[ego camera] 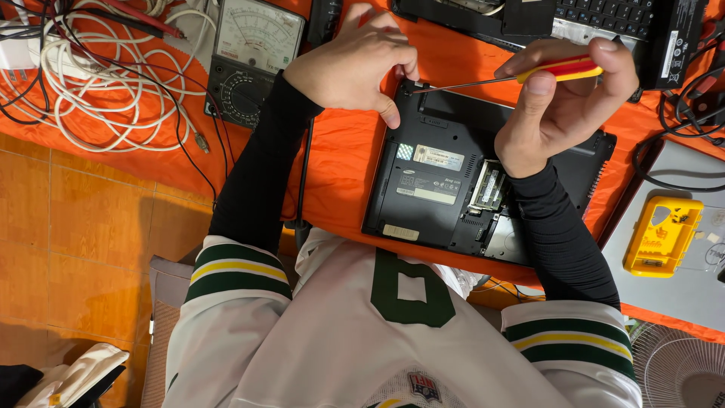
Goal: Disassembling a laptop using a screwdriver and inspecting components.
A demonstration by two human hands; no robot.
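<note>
A black laptop [453, 181] lies upside down on an orange cloth [340, 151], its base facing up, with one small hatch open near the lower right so that a green memory board [489, 186] shows inside. The right hand [563, 102] is closed around a screwdriver [529, 74] with a red and yellow handle, thumb pressed along the grip and the other fingers curled over it; the thin metal shaft runs leftward, nearly level, to the laptop's upper left corner. The left hand [355, 64] rests at that same corner, fingers bent down onto the edge of the case and the thumb pointing toward the middle of the base (whether the fingertips pinch the tip of the shaft or only steady the case beside it cannot be told, since the knuckles cover the spot). Both forearms wear black sleeves under a white jersey with green and yellow bands. Beyond the left hand sits an analogue meter [253, 57] with a dial, and left of it a tangle of white and black cables [106, 83]. A keyboard [604, 15] lies above the right hand. At the right edge a yellow tool [663, 236] lies on a grey lid [680, 264], with a fan grille [680, 370] below.
</note>
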